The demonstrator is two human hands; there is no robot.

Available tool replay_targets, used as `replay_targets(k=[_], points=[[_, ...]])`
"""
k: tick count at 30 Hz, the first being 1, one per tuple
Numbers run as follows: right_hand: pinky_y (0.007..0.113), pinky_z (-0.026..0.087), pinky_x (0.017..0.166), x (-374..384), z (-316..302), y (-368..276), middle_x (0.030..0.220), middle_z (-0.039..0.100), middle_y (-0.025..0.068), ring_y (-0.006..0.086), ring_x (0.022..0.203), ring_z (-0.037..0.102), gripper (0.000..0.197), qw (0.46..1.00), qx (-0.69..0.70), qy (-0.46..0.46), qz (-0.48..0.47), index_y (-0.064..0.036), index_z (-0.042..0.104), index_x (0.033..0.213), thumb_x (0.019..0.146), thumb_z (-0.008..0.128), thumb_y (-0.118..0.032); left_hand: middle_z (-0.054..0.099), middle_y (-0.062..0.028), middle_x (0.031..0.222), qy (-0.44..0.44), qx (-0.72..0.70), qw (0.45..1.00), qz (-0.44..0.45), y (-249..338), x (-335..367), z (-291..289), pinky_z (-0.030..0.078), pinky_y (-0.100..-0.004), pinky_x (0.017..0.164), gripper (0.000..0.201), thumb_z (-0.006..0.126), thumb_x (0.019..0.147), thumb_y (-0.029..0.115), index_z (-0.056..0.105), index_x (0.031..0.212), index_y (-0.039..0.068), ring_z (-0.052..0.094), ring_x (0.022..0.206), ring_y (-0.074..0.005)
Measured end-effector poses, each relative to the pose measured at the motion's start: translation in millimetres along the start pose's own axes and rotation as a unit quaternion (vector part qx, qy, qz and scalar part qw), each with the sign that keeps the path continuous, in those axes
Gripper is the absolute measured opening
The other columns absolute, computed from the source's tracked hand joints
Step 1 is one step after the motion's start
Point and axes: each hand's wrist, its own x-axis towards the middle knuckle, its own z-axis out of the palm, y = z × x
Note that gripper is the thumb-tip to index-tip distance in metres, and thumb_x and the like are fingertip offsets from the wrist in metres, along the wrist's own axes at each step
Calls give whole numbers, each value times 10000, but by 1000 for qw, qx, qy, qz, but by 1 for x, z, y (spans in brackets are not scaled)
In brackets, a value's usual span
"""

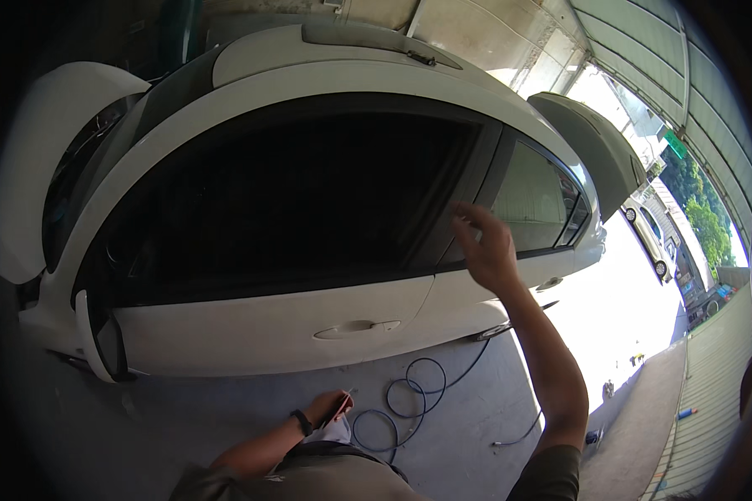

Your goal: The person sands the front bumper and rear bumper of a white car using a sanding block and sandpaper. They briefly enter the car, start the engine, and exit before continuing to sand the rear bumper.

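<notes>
A white car (409, 313) stands side-on before me, its dark front door window (292, 192) facing me. My right hand (488, 246) is raised in front of the pillar between the front and rear windows. Its fingers are loosely bent, the thumb apart, and nothing is in them; whether they touch the car I cannot tell. Low by my waist, my left hand (330, 407) is closed around a slim dark thing (339, 407) with a thin pale tip, whose kind I cannot make out. A black band (302, 422) circles the left wrist.
The car's hood (67, 117) and trunk lid (589, 138) stand raised. A side mirror (100, 338) juts out at left. A dark hose (409, 413) lies coiled on the grey floor between me and the car. Another car (647, 234) is parked outside at right.
</notes>
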Motion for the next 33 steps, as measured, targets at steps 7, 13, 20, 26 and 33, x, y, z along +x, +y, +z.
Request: replay_targets(k=[7, 13, 20, 26, 33], points=[[431, 449, 1086, 351, 34, 81, 1332, 637, 220, 370, 1285, 579, 582, 967, -227, 37, -114, -83, 564, 1432, 958, 633, -413, 694, -132, 907, 89, -117, 982, 118, 26, 148, -17, 470, -283, 447, 283, 544, 991, 297, 540, 1119, 44, 560, 465, -156], [406, 510, 985, 460, 75, 135, 1230, 711, 186, 339, 1124, 688, 462, 968, -206, -144, -17, -88, 698, 1277, 963, 611, -414, 592, -50, 610, 216, 13, 951, 220, 48, 159, 17, 400, -285, 408, 423, 617, 979, 431, 642, 942, 10, 514, 427, -137], [475, 510, 950, 404, 23, 105, 1130, 736, 170, 400, 1102, 668, 557, 973, -88, 135, -166, -109, 681, 1280, 1000, 496, -554, 628, -51, 724, 393, -203, 857, 263, 59, 178, 62, 440, -299, 514, 375, 609, 994, 407, 679, 896, 52, 552, 551, -130], [248, 517, 707, 161, -111, 111, 848, 678, 53, 74, 765, 598, 397, 979, 106, 0, -176, -87, 630, 1378, 1034, 608, -285, 695, -139, 851, 532, -166, 807, 196, 48, 214, 36, 514, -415, 659, 427, 601, 936, 361, 701, 935, -54, 662, 734, -255], [234, 481, 591, -114, -152, 261, 967, 587, 39, 90, 700, 577, 281, 809, 367, -430, 162, -4, 609, 1271, 1031, 523, -122, 720, -113, 894, 529, -167, 807, 204, 45, 205, 38, 565, -368, 677, 385, 553, 988, 361, 687, 1046, 4, 692, 734, -231]])
